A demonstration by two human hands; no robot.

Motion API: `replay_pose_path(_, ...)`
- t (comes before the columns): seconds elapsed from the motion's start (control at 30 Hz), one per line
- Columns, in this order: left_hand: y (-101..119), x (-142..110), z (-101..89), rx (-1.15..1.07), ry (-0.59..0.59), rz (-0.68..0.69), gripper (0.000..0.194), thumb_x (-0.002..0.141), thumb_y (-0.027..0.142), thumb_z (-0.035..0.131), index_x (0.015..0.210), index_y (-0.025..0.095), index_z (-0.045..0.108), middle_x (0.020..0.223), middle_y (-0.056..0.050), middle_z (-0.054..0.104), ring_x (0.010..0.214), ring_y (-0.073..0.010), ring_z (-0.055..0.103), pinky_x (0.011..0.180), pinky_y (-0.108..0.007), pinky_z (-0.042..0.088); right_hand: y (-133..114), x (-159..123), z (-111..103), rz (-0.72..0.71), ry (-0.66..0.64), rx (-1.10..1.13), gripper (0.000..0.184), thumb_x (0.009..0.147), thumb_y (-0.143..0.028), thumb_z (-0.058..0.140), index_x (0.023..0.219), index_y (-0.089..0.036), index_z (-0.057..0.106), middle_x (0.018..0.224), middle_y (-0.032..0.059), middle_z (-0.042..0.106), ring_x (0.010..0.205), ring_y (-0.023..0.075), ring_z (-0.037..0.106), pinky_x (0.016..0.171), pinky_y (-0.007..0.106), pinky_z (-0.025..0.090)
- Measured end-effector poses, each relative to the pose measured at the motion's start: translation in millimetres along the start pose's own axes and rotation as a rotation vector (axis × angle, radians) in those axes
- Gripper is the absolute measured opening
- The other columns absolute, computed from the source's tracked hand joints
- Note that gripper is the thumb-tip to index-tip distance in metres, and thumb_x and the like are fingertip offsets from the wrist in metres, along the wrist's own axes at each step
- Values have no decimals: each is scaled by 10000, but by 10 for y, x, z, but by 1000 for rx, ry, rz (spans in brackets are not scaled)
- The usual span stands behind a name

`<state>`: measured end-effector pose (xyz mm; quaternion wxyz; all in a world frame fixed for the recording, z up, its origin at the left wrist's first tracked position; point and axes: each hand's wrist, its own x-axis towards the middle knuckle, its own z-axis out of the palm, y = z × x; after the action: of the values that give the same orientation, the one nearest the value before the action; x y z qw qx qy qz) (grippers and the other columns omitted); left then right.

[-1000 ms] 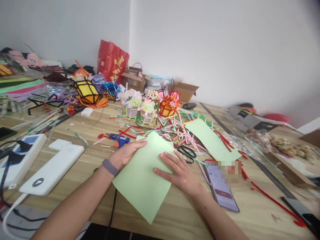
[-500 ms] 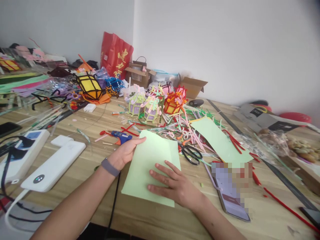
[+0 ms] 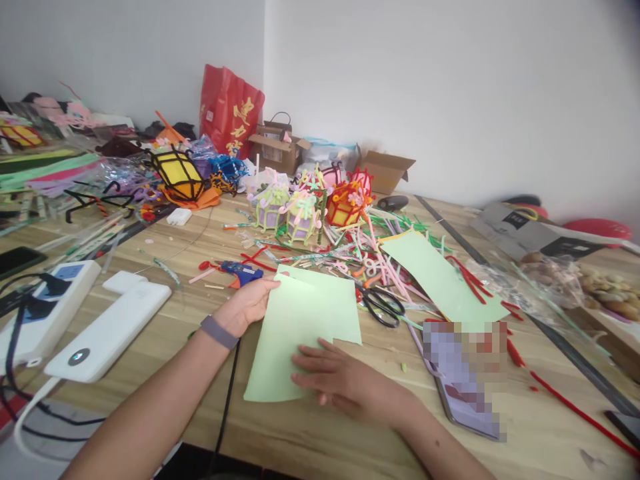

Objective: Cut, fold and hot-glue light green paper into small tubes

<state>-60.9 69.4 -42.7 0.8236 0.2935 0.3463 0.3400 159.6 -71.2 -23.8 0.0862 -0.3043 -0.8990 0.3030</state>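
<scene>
A light green paper sheet [image 3: 305, 320] lies on the wooden table [image 3: 350, 433] in front of me, partly folded over so two layers show. My left hand [image 3: 247, 305] grips its upper left edge, thumb on top. My right hand [image 3: 337, 381] rests flat on the sheet's lower right corner with fingers stretched out, pressing it down. A grey band sits on my left wrist.
Black scissors [image 3: 383, 305] lie just right of the sheet, a second green sheet [image 3: 440, 280] beyond them. A phone [image 3: 463, 380] lies at right, a blue glue gun [image 3: 240, 272] at upper left, pipe-cleaner lanterns [image 3: 300, 213] behind, white power banks [image 3: 107, 330] at left.
The sheet has turned from a diagonal lie to nearly square and its top part has been folded over. My right hand slid down toward the lower right corner.
</scene>
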Motion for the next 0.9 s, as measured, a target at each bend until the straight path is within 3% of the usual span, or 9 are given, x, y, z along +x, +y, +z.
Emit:
replay_pose_path(0.07,-17,-7,23,8,55,27,357,827,32,528,1167,98,616,745,-68,754,587,-195,710,578,-277,552,48,0,12,38,184,216,397,996,-395,422,1316,-243,602,1346,95,615,1269,213,545,1119,414,343)
replay_pose_path(0.13,-18,-37,75,13,94,54,337,828,42,547,1149,101,633,745,-69,753,603,-189,710,575,-261,543,91,16,36,169,419,388,385,952,-476,486,1104,-216,725,1092,98,738,1011,219,671,926,353,485)
replay_pose_path(0.2,-6,-86,150,18,95,101,329,818,68,585,1138,111,648,806,-82,761,671,-193,720,601,-257,543,107,47,52,351,610,547,378,875,-544,577,858,-206,745,808,50,736,760,193,655,727,305,493)
replay_pose_path(0.27,10,-147,227,30,57,175,338,797,121,644,1134,126,661,907,-99,764,768,-208,726,652,-266,547,94,84,41,488,747,724,385,778,-581,671,704,-204,694,651,1,660,638,159,578,645,282,440)
replay_pose_path(0.37,24,-241,303,125,-45,288,360,778,240,703,1126,152,683,1054,-110,746,906,-241,711,736,-297,545,54,125,-21,566,909,982,387,623,-553,804,703,-199,671,660,-17,642,641,144,543,643,270,407)
replay_pose_path(0.47,29,-320,324,354,-143,364,350,817,363,673,1111,177,709,1190,-109,703,1034,-266,670,838,-331,519,29,131,-93,616,1055,1146,524,511,-471,885,907,-210,663,689,-23,659,672,159,577,673,278,418)
replay_pose_path(0.6,38,-401,348,641,-192,507,278,862,387,609,1023,207,747,1268,-82,668,1227,-273,561,1057,-374,384,10,104,-145,633,1159,1209,810,484,-396,909,1194,-225,557,620,-53,631,668,182,608,690,301,438)
replay_pose_path(0.67,41,-426,363,738,-228,512,249,871,356,580,980,214,753,1286,-77,658,1261,-279,533,1087,-396,349,-3,93,-160,599,1158,1220,852,502,-384,906,1253,-237,531,653,-42,656,677,188,621,693,310,447)
replay_pose_path(0.9,23,-407,319,836,-314,474,236,831,197,515,953,230,714,1369,-51,599,1321,-269,477,1096,-410,328,-6,80,-180,564,1139,1237,518,501,-405,907,934,-220,692,717,-12,697,678,171,626,676,298,466)
